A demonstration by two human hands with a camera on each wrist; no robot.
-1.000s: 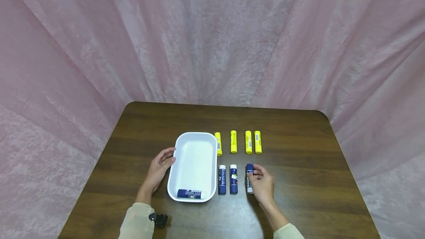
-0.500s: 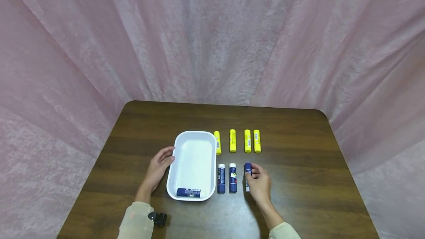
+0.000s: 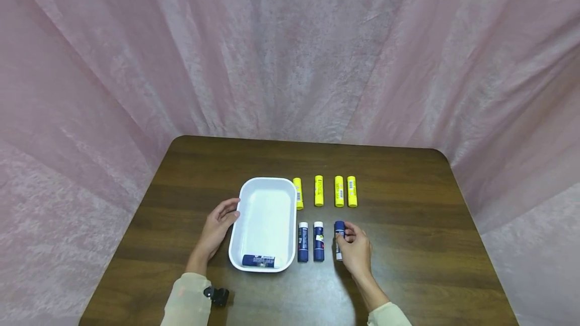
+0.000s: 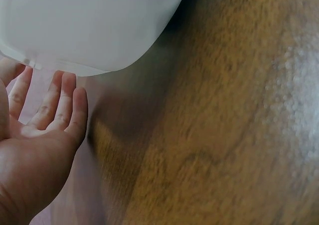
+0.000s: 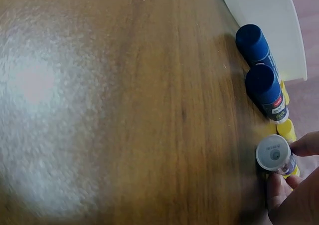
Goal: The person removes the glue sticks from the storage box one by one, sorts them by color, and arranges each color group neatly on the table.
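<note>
Lower centre of the frame: our right hand (image 3: 355, 249) pinches the third blue glue stick (image 3: 339, 230) on the table (image 3: 408, 245). Left hand (image 3: 217, 228), fingers relaxed, steadies the white tray (image 3: 267, 187). We judge this the pickup step; next needs a lift left into the tray.

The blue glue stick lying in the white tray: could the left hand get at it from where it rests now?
Probably yes. The left hand rests open against the tray's side, the tray has no lid, and nothing covers the blue glue stick at its near end.
</note>
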